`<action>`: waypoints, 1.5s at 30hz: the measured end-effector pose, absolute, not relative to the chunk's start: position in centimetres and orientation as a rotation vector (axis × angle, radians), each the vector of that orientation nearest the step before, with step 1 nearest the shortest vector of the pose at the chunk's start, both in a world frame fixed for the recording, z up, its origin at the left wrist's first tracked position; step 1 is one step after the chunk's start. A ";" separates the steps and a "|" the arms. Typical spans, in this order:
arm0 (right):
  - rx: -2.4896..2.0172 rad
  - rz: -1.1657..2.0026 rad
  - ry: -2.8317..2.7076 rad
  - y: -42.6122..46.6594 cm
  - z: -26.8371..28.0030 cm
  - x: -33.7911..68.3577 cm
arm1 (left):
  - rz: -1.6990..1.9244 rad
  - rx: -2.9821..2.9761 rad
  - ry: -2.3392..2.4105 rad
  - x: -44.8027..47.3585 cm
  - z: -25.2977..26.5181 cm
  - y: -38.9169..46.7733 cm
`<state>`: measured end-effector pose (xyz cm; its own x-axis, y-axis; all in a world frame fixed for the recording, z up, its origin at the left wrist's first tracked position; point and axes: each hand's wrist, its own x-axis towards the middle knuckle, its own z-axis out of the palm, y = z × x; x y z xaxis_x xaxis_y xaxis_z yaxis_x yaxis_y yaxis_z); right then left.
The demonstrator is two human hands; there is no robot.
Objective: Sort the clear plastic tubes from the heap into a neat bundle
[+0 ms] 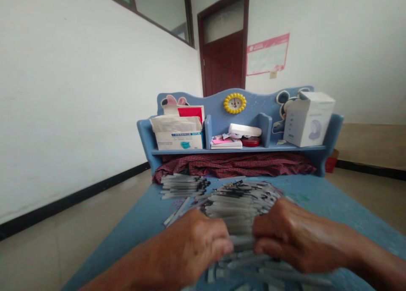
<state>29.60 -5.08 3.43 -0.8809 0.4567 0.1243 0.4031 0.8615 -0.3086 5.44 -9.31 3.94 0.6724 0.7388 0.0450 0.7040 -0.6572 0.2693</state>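
My left hand (193,244) is closed, its thumb and fingers pinching the left end of a pale grey pen (242,241). Facing it, my right hand (293,236) is closed at the pen's other end. Motion blurs the fingers, and both ends are hidden in them. Just beyond lies a heap of pens (230,208) with greyish barrels and dark parts. A neater pile of similar pens (180,186) sits further back on the left. Loose pale strips or pens (250,263) are scattered below my hands, too blurred to tell apart.
The blue table (133,227) has a raised shelf (222,151) at its back. On it stand a mask box (180,139), papers (226,144), a red round tin (250,142) and a white carton (307,121). A checked cloth (234,165) lies bunched underneath.
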 end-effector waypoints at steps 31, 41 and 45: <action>-1.261 -0.145 -2.428 3.4 -2.0 25.5 | 0.214 2.472 2.089 -2.9 -1.5 -7.3; -1.219 -0.162 -2.248 2.7 -3.0 26.6 | -0.034 2.450 2.351 -3.4 -1.3 0.4; -1.249 -0.167 -2.216 2.8 -3.5 27.6 | -0.021 2.516 2.337 -2.6 -1.8 1.3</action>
<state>27.56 2.83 -3.45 -0.3908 0.7426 0.5439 0.8156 0.5533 -0.1695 -2.62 1.31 -1.79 0.0931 0.9779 0.1872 0.9744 -0.0508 -0.2191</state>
